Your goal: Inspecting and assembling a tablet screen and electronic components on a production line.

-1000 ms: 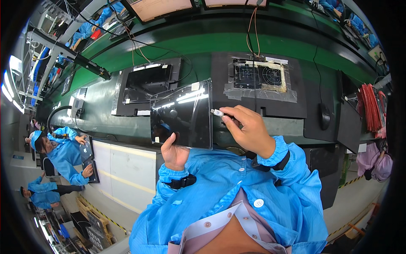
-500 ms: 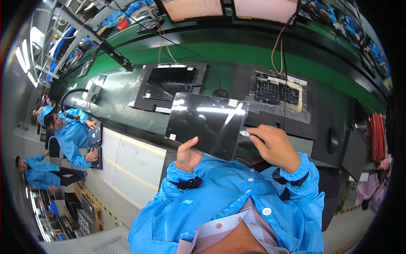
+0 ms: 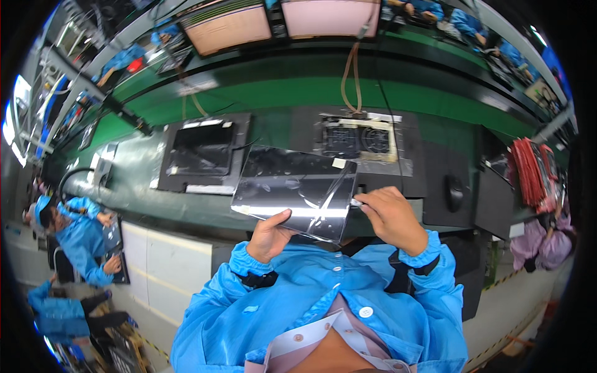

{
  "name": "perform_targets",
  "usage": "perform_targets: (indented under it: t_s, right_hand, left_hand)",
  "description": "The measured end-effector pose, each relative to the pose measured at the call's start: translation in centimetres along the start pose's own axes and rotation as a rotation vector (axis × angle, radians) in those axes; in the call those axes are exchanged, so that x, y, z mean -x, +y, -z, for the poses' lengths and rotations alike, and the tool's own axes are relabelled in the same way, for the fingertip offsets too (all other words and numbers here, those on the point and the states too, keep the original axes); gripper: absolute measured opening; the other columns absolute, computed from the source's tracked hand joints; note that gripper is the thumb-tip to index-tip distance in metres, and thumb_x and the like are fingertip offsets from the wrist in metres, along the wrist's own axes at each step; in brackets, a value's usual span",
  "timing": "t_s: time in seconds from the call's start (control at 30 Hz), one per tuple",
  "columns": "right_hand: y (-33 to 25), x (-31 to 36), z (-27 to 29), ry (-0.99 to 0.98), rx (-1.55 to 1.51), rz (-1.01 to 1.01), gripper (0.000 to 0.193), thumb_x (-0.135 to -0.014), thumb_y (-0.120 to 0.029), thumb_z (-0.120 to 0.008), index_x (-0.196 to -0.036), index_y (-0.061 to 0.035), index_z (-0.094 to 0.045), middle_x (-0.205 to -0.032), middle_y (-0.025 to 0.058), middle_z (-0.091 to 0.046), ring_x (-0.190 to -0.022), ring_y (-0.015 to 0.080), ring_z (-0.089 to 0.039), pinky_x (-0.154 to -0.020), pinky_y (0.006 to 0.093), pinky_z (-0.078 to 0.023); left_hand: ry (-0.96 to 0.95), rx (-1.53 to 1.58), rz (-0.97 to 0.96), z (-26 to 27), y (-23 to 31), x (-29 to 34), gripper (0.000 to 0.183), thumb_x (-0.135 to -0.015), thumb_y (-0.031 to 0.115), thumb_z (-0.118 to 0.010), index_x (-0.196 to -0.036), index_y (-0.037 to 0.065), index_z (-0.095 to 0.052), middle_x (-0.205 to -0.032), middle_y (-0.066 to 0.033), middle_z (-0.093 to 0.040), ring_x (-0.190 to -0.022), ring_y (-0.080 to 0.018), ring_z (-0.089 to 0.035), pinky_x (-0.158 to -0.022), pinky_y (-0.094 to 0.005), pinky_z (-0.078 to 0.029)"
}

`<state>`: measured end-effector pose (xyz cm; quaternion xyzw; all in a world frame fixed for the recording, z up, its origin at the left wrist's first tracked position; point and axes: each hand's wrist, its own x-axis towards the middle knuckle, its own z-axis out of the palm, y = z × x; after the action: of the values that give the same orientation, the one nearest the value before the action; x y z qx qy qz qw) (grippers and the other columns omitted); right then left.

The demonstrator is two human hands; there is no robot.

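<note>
A thin black glossy screen panel point(image 3: 289, 180), wrapped in clear film with small pale tabs at its corners, is held tilted above the bench's front edge. My left hand point(image 3: 270, 237) grips its lower edge, thumb on the front face and fingers hidden behind. Against the panel's right edge, my right hand point(image 3: 398, 217) pinches a small whitish piece point(image 3: 356, 202) between thumb and finger. The piece is too small to name, and I cannot tell whether it is inserted or only touching.
On the green bench, another dark screen point(image 3: 202, 149) lies on a black mat, left of a taped black fixture point(image 3: 359, 140). A mouse point(image 3: 454, 193) and red folders point(image 3: 532, 171) are at the right. Two monitors point(image 3: 227, 28) stand behind; a co-worker point(image 3: 84, 239) handles dark panels at left.
The view has shifted, so the bench things appear farther left. The panel has tilted a little and its reflections moved. My right hand has brought the small whitish piece against the panel's right edge.
</note>
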<state>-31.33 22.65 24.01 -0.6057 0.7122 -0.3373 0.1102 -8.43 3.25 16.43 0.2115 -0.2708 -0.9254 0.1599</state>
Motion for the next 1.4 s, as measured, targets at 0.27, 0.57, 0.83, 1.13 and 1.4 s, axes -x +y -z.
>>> perform_targets:
  t_s: [0.27,0.57,0.83,1.13,1.4]
  right_hand:
    - [4.2,2.7,-4.1,0.694,-0.989,-0.469,0.035,-0.101,-0.018,-0.062,-0.128,0.0009,-0.052,-0.112,0.0101,-0.064,-0.102,0.0173,-0.064,-0.084,0.033,-0.053]
    - [12.6,2.5,-0.1,0.588,-1.381,-0.542,0.029,-0.101,-0.013,-0.058,-0.128,-0.0014,-0.06,-0.116,0.0079,-0.07,-0.103,0.0204,-0.069,-0.093,0.0401,-0.057]
    - [15.1,2.0,1.0,0.513,-1.068,-0.727,0.035,-0.101,-0.018,-0.06,-0.132,-0.0012,-0.059,-0.119,0.0099,-0.068,-0.105,0.0213,-0.067,-0.094,0.0441,-0.055]
    - [11.9,3.4,2.0,0.337,0.241,-0.314,0.054,-0.079,-0.03,-0.081,-0.124,-0.0035,-0.066,-0.127,0.0149,-0.061,-0.118,0.0355,-0.055,-0.097,0.0449,-0.045]
    - [12.9,4.0,0.6,0.466,0.366,-0.237,0.053,-0.081,-0.028,-0.078,-0.128,-0.0062,-0.064,-0.131,0.0132,-0.06,-0.118,0.0346,-0.056,-0.097,0.0452,-0.044]
  left_hand:
    - [-0.133,0.077,-0.068,-6.8,-2.9,-8.3,0.037,-0.1,0.013,-0.06,-0.133,-0.001,-0.055,-0.13,-0.0146,-0.063,-0.123,-0.0283,-0.059,-0.112,-0.0481,-0.042]
    - [-0.491,-1.128,0.296,-7.0,1.1,-8.5,0.028,-0.099,0.031,-0.067,-0.106,0.004,-0.073,-0.076,-0.001,-0.071,-0.07,-0.0088,-0.065,-0.065,-0.0238,-0.051]
    - [-0.258,-1.991,-0.715,-3.9,1.7,-14.1,0.089,-0.081,0.048,-0.08,-0.147,0.001,-0.044,-0.155,-0.0303,-0.031,-0.149,-0.0414,-0.024,-0.12,-0.0503,-0.023]
    - [-0.245,-2.018,-0.643,-3.3,1.5,-14.4,0.086,-0.08,0.047,-0.081,-0.145,0.001,-0.048,-0.159,-0.0278,-0.027,-0.149,-0.045,-0.023,-0.123,-0.0533,-0.019]
    - [-0.258,-1.941,-0.632,-4.5,1.2,-15.3,0.074,-0.082,0.031,-0.082,-0.141,-0.002,-0.051,-0.156,-0.0262,-0.035,-0.144,-0.0436,-0.034,-0.118,-0.0473,-0.03]
